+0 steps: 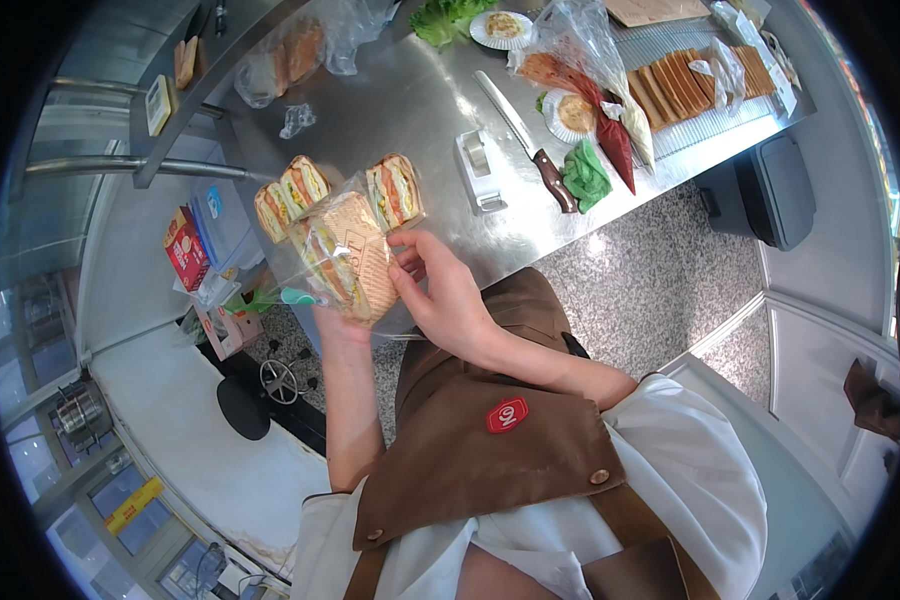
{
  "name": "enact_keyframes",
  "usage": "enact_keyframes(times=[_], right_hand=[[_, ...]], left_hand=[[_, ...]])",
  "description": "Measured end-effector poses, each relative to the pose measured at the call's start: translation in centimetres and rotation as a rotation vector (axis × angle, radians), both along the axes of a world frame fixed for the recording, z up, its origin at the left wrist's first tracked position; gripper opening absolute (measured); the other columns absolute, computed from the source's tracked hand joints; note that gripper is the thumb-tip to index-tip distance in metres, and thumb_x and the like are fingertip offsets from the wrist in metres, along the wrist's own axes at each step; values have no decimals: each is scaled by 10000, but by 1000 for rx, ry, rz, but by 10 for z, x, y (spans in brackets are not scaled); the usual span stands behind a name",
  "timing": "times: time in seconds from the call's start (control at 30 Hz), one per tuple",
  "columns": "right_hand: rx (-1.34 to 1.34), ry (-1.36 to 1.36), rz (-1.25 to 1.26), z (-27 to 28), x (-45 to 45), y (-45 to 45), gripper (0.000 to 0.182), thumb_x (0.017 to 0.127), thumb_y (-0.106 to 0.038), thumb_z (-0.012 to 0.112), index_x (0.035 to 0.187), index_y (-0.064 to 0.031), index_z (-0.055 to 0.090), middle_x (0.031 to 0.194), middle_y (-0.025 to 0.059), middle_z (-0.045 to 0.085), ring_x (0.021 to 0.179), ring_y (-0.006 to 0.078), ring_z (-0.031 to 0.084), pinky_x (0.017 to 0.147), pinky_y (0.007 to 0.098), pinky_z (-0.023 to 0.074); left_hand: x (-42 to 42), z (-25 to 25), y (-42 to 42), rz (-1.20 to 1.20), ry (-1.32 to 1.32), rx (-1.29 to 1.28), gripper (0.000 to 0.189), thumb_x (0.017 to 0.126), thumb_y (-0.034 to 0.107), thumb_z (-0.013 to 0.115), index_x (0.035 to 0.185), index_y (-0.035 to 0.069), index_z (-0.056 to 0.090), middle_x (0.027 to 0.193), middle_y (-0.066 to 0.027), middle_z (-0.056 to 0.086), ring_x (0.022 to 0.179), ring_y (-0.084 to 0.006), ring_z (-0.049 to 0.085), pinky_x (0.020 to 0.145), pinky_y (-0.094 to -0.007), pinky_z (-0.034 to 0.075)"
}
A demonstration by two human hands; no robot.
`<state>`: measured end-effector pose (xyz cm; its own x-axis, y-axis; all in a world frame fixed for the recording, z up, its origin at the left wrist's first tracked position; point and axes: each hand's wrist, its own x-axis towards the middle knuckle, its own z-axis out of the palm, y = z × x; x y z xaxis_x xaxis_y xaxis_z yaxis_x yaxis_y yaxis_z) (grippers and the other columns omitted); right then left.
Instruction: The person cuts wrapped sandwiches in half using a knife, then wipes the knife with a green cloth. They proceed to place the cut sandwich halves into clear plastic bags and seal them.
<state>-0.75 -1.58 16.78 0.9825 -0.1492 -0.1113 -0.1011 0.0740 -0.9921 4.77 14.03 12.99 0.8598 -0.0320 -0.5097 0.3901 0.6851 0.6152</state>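
Note:
A cut sandwich (334,270), its layered filling showing, is inside a clear plastic bag with a printed brown paper wrap (367,259). My left hand (343,325) supports it from below; its fingers are hidden behind the package. At the right edge, the thumb and fingers of my right hand (444,294) grip the wrapped sandwich. Just beyond the package, a sandwich half (394,192) stands cut side up on the steel table (420,97). More cut sandwich pieces (292,196) stand to its left, partly covered by the bag.
A tape dispenser (482,171), a serrated bread knife (529,142) and a green cloth (586,176) lie to the right. Behind them are piping bags of red (615,142) and pale sauce (636,124), and sliced bread (675,88) on a wire rack. Steel shelf rails (135,165) flank the left.

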Motion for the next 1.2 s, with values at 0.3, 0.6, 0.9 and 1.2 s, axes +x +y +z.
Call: enact_keyframes(times=[0.3,0.6,0.9,1.2], right_hand=[[-245,281,-514,-158,35,-92,252,879,-179,632,1064,-22,562,844,112,621,723,207,604,672,357,494],[11,461,-401,-194,61,-97,179,814,-187,696,901,-37,652,717,65,620,680,160,578,643,320,472],[197,362,-399,-165,24,-80,128,904,-134,628,905,-10,594,857,44,605,812,118,553,764,272,458],[513,480,-428,-209,25,-83,124,902,-74,556,958,34,534,935,107,600,842,187,610,815,321,512]], left_hand=[[5,35,6,-111,-37,-514,442,914,261,571,1243,-19,474,1090,-122,531,1022,-251,491,890,-383,449],[5,70,-5,-163,-64,-549,388,917,241,575,1218,5,514,990,-52,533,926,-174,480,845,-299,419],[6,78,-6,-211,-66,-587,414,902,268,600,1235,28,547,960,-28,549,905,-146,461,779,-284,371],[11,90,-10,-249,-90,-640,349,901,227,592,1208,62,561,925,14,590,878,-140,429,762,-270,372]])
